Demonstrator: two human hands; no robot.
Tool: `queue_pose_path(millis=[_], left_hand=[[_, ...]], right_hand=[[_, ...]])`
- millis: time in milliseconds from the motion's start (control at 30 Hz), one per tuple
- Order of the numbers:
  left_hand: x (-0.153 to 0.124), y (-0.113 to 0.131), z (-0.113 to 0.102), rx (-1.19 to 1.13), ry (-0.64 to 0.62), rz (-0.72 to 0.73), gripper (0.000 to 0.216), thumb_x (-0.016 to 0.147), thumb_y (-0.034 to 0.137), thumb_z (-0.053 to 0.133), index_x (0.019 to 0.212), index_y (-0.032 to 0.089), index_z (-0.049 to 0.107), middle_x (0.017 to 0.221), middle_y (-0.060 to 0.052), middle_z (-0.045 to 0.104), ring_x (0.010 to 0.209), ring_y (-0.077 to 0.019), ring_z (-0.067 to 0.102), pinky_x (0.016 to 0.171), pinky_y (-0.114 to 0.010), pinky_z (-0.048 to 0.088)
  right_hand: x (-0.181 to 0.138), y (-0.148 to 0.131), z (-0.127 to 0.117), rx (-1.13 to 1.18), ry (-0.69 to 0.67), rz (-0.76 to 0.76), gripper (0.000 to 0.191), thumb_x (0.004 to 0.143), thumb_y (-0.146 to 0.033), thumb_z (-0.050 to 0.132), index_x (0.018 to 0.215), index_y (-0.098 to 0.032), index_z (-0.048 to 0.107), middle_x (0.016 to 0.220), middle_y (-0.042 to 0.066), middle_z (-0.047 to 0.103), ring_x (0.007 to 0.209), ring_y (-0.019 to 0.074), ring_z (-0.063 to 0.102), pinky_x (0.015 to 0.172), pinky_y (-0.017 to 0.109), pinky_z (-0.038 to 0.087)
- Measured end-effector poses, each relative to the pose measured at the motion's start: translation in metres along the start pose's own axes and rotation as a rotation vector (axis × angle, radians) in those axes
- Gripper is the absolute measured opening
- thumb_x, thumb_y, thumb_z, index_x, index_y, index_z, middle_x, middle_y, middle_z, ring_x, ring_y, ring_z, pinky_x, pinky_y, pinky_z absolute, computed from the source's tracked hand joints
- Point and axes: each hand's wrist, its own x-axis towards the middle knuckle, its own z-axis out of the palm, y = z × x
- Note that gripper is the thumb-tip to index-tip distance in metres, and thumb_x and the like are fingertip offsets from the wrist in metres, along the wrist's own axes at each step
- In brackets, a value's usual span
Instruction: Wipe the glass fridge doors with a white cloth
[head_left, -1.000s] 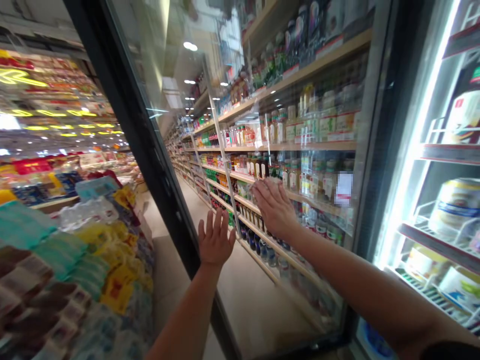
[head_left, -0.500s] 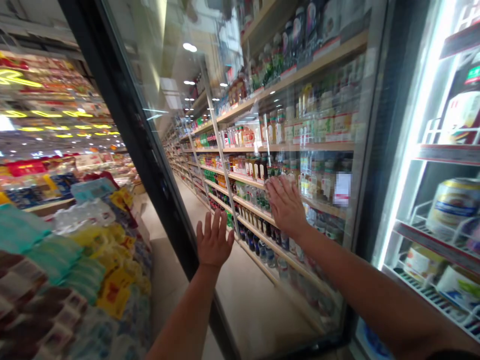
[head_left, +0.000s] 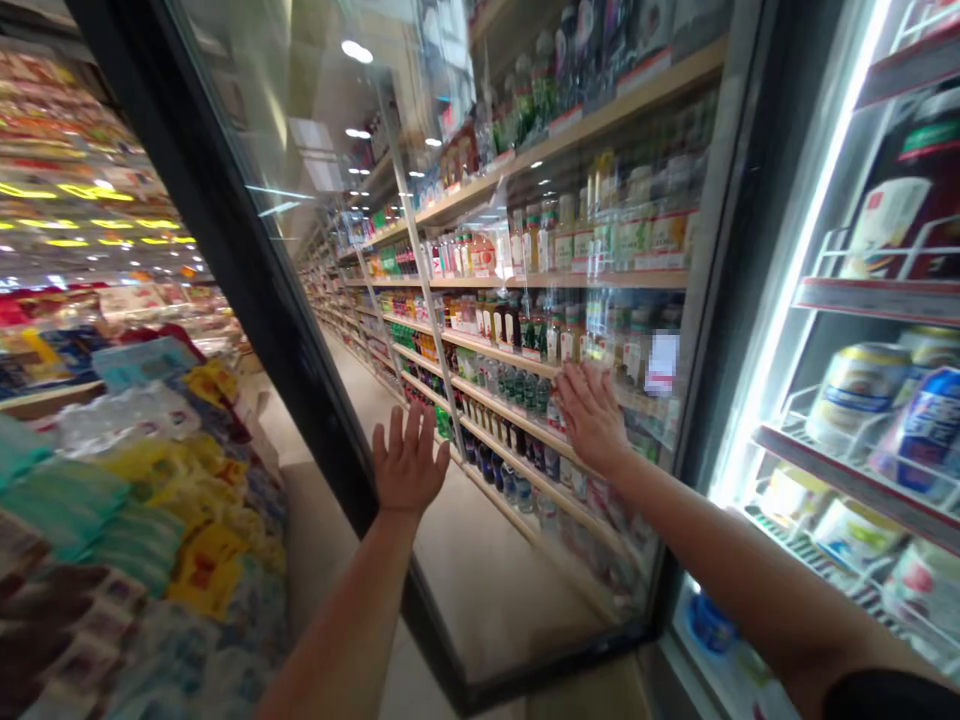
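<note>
A glass cooler door [head_left: 525,620] with a black frame stands swung open in front of me. My left hand [head_left: 409,458], fingers spread, is raised flat at the glass close to the frame's left bar. Further right, my right hand [head_left: 592,415] also has its fingers stretched out, palm toward the pane. Both hands look laid on the glass, though exact contact is hard to tell. Neither holds anything. Through the pane I see shelves [head_left: 510,350] of bottled drinks. A small white label [head_left: 663,360] is on the door to the right of my right hand.
At right the lit cooler holds cans [head_left: 859,395], jars and a dark bottle [head_left: 892,215] on wire-fronted shelves [head_left: 847,475]. To the left lies a pile of packaged goods [head_left: 150,500]. The pale floor [head_left: 315,560] runs between that pile and the door.
The view has turned slightly right, so more of the cooler shows. My right hand has shifted a little right across the pane. Both hands stay open.
</note>
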Motion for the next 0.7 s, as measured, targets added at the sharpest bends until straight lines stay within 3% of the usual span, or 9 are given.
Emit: queue_pose_path(millis=[67, 133, 200, 333, 400, 533, 700], left_hand=[[0.0, 0.0, 0.001, 0.002, 0.002, 0.008, 0.074, 0.094, 0.037, 0.058, 0.158, 0.022, 0.024, 0.154, -0.014, 0.042, 0.15, -0.0298, 0.026, 0.125, -0.051, 0.016], [0.001, -0.001, 0.001, 0.002, 0.007, 0.008, 0.074, 0.093, 0.037, 0.058, 0.158, 0.022, 0.025, 0.154, -0.014, 0.042, 0.151, -0.0297, 0.026, 0.125, -0.051, 0.016], [0.0, -0.001, 0.002, 0.001, 0.011, 0.009, 0.074, 0.093, 0.037, 0.059, 0.158, 0.022, 0.026, 0.154, -0.014, 0.042, 0.151, -0.0297, 0.025, 0.125, -0.051, 0.016], [-0.002, 0.0, 0.003, -0.026, -0.02, -0.02, 0.07, 0.093, 0.038, 0.058, 0.156, 0.021, 0.032, 0.154, -0.014, 0.042, 0.151, -0.03, 0.024, 0.125, -0.052, 0.013], [-0.003, 0.0, 0.003, -0.042, -0.055, -0.055, 0.067, 0.093, 0.039, 0.057, 0.154, 0.021, 0.036, 0.154, -0.014, 0.043, 0.152, -0.03, 0.024, 0.126, -0.052, 0.012], [-0.004, 0.003, 0.0, -0.053, -0.087, -0.091, 0.063, 0.094, 0.04, 0.055, 0.152, 0.02, 0.04, 0.153, -0.014, 0.044, 0.152, -0.0292, 0.021, 0.126, -0.052, 0.01], [0.0, 0.006, -0.006, 0.007, -0.036, -0.018, 0.071, 0.093, 0.036, 0.058, 0.156, 0.018, 0.031, 0.155, -0.015, 0.041, 0.153, -0.0279, 0.018, 0.127, -0.048, 0.01]], right_hand=[[-0.016, -0.001, 0.001, 0.01, -0.096, -0.136, 0.058, 0.099, -0.017, 0.045, 0.156, -0.023, 0.035, 0.155, 0.008, 0.048, 0.153, 0.0261, 0.028, 0.127, 0.055, 0.018], [-0.026, 0.005, -0.001, 0.008, -0.146, -0.169, 0.058, 0.099, -0.016, 0.046, 0.156, -0.024, 0.035, 0.154, 0.007, 0.049, 0.152, 0.0244, 0.029, 0.128, 0.054, 0.017], [-0.027, 0.019, -0.004, -0.004, -0.099, -0.029, 0.058, 0.101, -0.02, 0.044, 0.158, -0.021, 0.03, 0.158, 0.01, 0.043, 0.154, 0.025, 0.023, 0.127, 0.055, 0.019], [-0.039, 0.052, -0.002, 0.021, 0.117, 0.326, 0.062, 0.104, -0.03, 0.038, 0.161, -0.02, 0.016, 0.166, 0.014, 0.025, 0.157, 0.0279, 0.012, 0.123, 0.06, 0.024], [-0.06, 0.058, 0.005, 0.047, 0.158, 0.397, 0.063, 0.104, -0.032, 0.037, 0.162, -0.021, 0.013, 0.167, 0.015, 0.022, 0.157, 0.0288, 0.012, 0.122, 0.063, 0.025], [-0.093, 0.059, 0.015, 0.076, 0.114, 0.449, 0.062, 0.105, -0.036, 0.034, 0.161, -0.02, 0.015, 0.166, 0.019, 0.022, 0.156, 0.0298, 0.011, 0.121, 0.065, 0.025], [-0.057, 0.084, 0.003, 0.135, 0.204, 0.572, 0.064, 0.105, -0.046, 0.03, 0.159, -0.014, 0.024, 0.165, 0.02, 0.021, 0.156, 0.0292, 0.013, 0.123, 0.063, 0.02]])
